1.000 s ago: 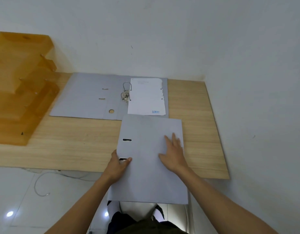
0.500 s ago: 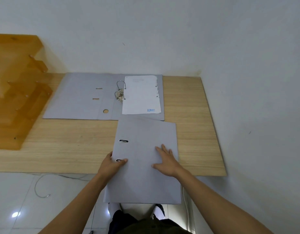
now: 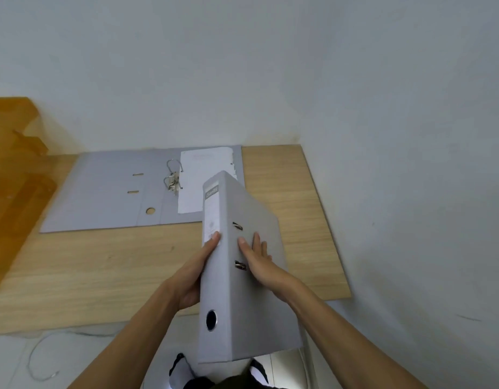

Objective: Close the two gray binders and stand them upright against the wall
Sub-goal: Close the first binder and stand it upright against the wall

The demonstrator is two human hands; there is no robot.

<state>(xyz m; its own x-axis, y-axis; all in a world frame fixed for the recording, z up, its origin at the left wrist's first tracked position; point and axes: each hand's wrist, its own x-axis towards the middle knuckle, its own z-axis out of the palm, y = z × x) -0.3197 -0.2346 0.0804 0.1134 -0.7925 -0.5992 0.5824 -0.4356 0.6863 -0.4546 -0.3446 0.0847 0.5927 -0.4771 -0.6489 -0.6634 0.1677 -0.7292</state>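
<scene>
A: What do we see nearest us?

B: We see a closed gray lever-arch binder lifted clear of the tabletop at its near edge, spine turned up and to the left, finger hole toward us, label end pointing to the wall. Our left hand is closed around it from the spine side, the thumb lying over the spine label. Our right hand lies open and flat on the cover, fingers extended beside the two metal slots.

A: And below it?

B: Socked feet on a pale floor, with a thin cable curling at left.

A: Farther off?

B: The second gray binder lies open flat along the tabletop's far edge, touching the wall. Its ring mechanism stands up at the centre, a white sheet on its right half; the held binder overlaps that sheet in our view.

A: Anything else?

B: An amber translucent tiered rack sits at the tabletop's left end, blurred. The right-hand wall meets the tabletop's right edge.
</scene>
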